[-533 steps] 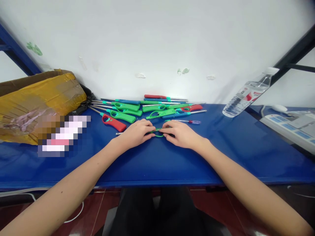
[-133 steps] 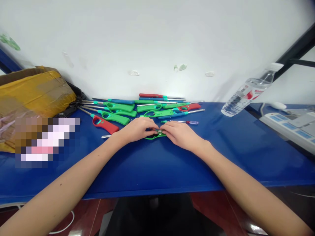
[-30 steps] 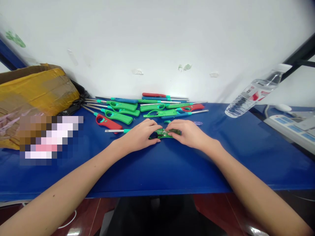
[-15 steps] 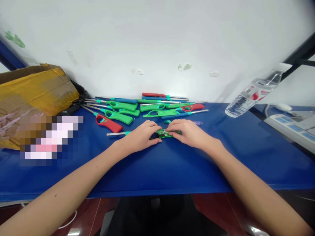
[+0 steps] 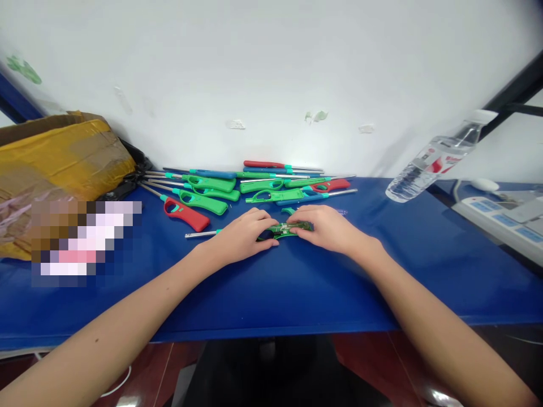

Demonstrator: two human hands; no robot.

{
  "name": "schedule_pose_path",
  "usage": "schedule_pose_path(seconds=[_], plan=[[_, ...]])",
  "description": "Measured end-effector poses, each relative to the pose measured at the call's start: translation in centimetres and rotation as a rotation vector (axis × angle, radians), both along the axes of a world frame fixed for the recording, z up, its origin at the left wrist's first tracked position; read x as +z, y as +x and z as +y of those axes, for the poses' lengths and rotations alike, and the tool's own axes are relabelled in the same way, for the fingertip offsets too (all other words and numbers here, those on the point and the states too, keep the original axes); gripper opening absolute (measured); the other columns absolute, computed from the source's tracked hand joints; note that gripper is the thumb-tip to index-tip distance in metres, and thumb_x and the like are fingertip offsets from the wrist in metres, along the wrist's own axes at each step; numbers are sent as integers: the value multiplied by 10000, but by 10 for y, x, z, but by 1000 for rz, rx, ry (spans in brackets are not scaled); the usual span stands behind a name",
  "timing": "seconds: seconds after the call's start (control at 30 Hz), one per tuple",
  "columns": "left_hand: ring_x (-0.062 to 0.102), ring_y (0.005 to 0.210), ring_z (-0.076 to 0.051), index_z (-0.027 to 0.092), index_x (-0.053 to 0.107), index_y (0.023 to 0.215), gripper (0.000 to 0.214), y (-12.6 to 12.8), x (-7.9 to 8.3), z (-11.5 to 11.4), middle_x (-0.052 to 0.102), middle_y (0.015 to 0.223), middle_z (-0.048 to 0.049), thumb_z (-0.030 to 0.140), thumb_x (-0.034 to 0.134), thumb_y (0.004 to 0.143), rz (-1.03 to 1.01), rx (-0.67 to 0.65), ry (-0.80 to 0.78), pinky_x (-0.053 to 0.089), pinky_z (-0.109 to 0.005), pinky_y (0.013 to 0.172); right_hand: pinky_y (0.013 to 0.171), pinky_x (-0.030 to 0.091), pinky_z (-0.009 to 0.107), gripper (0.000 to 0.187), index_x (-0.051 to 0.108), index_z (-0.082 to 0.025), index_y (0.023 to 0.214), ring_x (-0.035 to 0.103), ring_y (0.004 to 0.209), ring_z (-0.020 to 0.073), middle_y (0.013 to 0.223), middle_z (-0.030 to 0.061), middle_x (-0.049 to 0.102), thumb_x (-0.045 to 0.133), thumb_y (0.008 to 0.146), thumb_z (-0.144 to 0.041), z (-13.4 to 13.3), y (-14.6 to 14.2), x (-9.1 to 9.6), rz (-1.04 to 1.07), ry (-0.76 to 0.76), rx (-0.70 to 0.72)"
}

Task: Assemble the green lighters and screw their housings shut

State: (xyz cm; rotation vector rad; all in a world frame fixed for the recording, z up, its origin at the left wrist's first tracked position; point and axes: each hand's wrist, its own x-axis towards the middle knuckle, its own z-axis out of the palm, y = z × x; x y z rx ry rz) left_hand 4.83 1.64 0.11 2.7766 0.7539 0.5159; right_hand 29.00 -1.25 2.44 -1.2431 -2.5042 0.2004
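Note:
A green long-nosed lighter (image 5: 283,230) lies on the blue table (image 5: 271,282), its shell open with small metal parts showing. My left hand (image 5: 244,234) is closed on its left end, where the metal nozzle (image 5: 201,234) sticks out to the left. My right hand (image 5: 326,228) grips its right end, fingers curled over the handle. Behind my hands, against the wall, lies a pile of lighters (image 5: 254,183) in green, blue and red. A red lighter (image 5: 186,213) lies apart at the left. A small screwdriver (image 5: 339,212) peeks out beyond my right hand.
A cardboard box wrapped in yellow tape (image 5: 55,164) fills the left end of the table. A plastic water bottle (image 5: 428,164) leans at the right, with a white power strip (image 5: 500,223) beyond it. The table's front edge runs just below my forearms.
Both hands have stayed on the green lighter; over the last second it has only shifted slightly. Earlier its shell looked closed, and now its inner parts show.

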Motion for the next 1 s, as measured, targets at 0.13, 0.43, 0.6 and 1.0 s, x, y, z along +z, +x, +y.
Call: schedule_pose_path(seconds=[0.13,0.43,0.6,1.0], plan=[[567,1042,-248,139,627,1210,350,1,1,-1,633,1114,-109,354,616,934,5,6,3,488,-385,930,843,509,322,199,725,-185,1062,679,946,213,1087,80,720,590,924,-234,-1,2,1,51,72,7],[567,1047,-252,130,619,1219,372,2,3,-4,633,1115,-110,360,625,927,33,34,11,488,-381,927,795,501,323,189,751,-184,962,670,885,207,987,58,734,567,919,-193,-6,-3,4,-39,18,7],[567,1052,-256,146,630,1203,356,3,4,-5,636,1105,-110,362,629,920,28,45,8,489,-396,935,825,507,338,179,743,-183,971,664,912,216,1004,72,719,577,927,-235,-5,-3,2,-36,36,-3],[554,1092,-248,185,667,1112,236,5,1,-7,602,1160,-101,304,631,911,-63,30,-5,485,-398,962,777,498,321,214,686,-201,1097,653,886,215,955,77,682,519,970,-242,-3,-3,-3,-84,69,30]])
